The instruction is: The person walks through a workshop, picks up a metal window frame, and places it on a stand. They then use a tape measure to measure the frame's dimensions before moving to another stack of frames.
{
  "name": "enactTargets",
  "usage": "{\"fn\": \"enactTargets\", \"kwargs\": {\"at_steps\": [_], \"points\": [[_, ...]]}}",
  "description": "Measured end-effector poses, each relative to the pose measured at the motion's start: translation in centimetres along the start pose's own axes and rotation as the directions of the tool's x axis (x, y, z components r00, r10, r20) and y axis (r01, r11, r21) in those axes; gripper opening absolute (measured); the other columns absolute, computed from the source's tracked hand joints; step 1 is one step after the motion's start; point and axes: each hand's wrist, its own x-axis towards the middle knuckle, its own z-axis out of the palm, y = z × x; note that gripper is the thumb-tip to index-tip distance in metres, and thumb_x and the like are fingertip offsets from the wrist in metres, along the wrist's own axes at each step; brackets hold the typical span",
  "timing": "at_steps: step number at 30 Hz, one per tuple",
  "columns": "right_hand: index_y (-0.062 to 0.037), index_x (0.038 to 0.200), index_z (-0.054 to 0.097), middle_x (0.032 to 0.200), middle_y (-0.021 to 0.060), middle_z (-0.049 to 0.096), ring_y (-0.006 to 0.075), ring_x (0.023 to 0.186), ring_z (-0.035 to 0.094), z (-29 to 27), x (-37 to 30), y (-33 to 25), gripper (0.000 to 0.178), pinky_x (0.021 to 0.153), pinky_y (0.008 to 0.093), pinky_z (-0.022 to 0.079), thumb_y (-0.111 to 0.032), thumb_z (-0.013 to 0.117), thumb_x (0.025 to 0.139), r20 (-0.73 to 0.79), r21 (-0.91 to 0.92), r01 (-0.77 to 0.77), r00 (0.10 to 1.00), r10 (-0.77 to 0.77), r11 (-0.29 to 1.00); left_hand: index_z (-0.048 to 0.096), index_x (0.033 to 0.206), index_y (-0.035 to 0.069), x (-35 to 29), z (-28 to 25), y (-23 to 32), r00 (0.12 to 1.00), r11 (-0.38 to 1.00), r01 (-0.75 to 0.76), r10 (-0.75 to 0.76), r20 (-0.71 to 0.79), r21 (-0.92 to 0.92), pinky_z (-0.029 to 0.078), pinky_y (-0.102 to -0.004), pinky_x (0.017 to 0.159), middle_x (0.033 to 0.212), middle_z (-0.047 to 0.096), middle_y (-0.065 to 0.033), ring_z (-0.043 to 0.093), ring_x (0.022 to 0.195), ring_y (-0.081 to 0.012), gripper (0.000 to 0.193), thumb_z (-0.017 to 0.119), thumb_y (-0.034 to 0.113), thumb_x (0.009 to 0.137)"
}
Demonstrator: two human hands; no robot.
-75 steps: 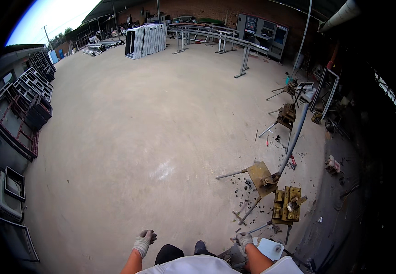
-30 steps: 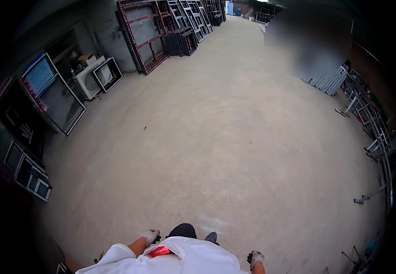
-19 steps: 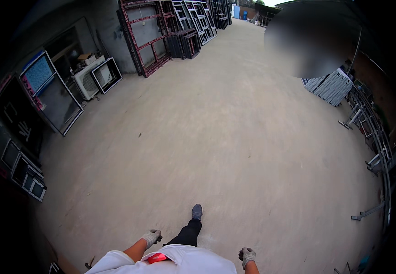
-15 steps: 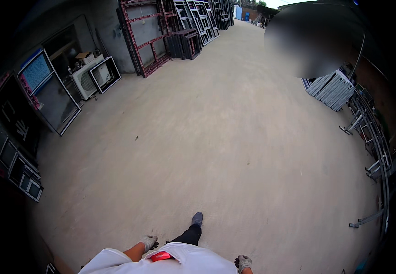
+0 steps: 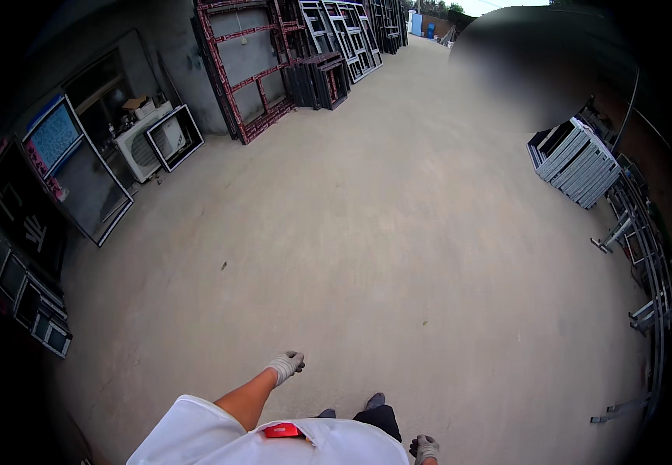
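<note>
My left hand (image 5: 286, 366), in a pale glove with dark fingertips, swings out ahead of my body over the concrete floor. Its fingers are curled closed and nothing shows in them. Lower down at the right, my right hand (image 5: 425, 448) hangs by my side in a matching glove, its fingers also folded in, with no object visible. Neither hand touches anything. A small red item (image 5: 282, 430) sits at the front of my white shirt (image 5: 219, 434), between the two arms. One grey shoe (image 5: 375, 401) is on the floor between the hands.
Large red-wrapped frames (image 5: 235, 85) and grey window frames (image 5: 343, 39) lean along the left wall. Nearer stand an air-conditioner unit (image 5: 138, 151) and a screen panel (image 5: 91, 186). On the right are stacked frames (image 5: 580, 163) and long metal bars (image 5: 650, 263). A blurred patch hides the upper right.
My left hand has swung forward and up, away from my body. My right hand has shifted slightly. I have stepped ahead, and the stacked frames at right appear closer.
</note>
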Motion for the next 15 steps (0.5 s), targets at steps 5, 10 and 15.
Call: {"fn": "enactTargets", "kwargs": {"at_steps": [5,10,15], "points": [[-0.0046,0.107,0.055,0.069,0.0101,0.063,0.0216,0.052,0.060,4.7,6.5,-10.5,0.022,0.043,0.0369,0.050,-0.013,0.060,0.088,0.090,-0.087,0.029,0.996,-0.021,0.996,0.056,0.120,0.001,5.3,4.1,7.4,0.999,0.999,-0.031,0.032,0.023,-0.040,0.051,-0.0347,0.083,0.110,0.067,-0.0130,0.066,0.097,-0.0212,0.044,0.049,0.035,0.094],[-0.0050,0.107,0.055,0.072,0.0114,0.064,0.0233,0.054,0.062,9.1,14.2,-24.0,0.023,0.046,0.0385,0.052,-0.013,0.060,0.086,0.100,-0.225,0.007,0.995,0.016,0.974,0.060,0.116,0.000,9.4,5.9,3.5,0.929,0.934,0.349,-0.355,-0.106,-0.070,0.052,-0.0373,0.077,0.104,0.070,-0.0114,0.068,0.090,-0.0218,0.048,0.047,0.040,0.093],[-0.0045,0.104,0.057,0.070,0.0085,0.063,0.0193,0.053,0.061,15.4,20.8,-42.0,0.020,0.046,0.0332,0.050,-0.013,0.059,0.085,0.156,-0.332,0.181,0.978,-0.136,0.926,0.062,0.117,-0.004,12.7,5.2,2.7,0.848,0.869,0.495,-0.486,-0.211,-0.014,0.049,-0.0348,0.090,0.106,0.070,-0.0156,0.067,0.096,-0.0244,0.051,0.049,0.038,0.090]]}}
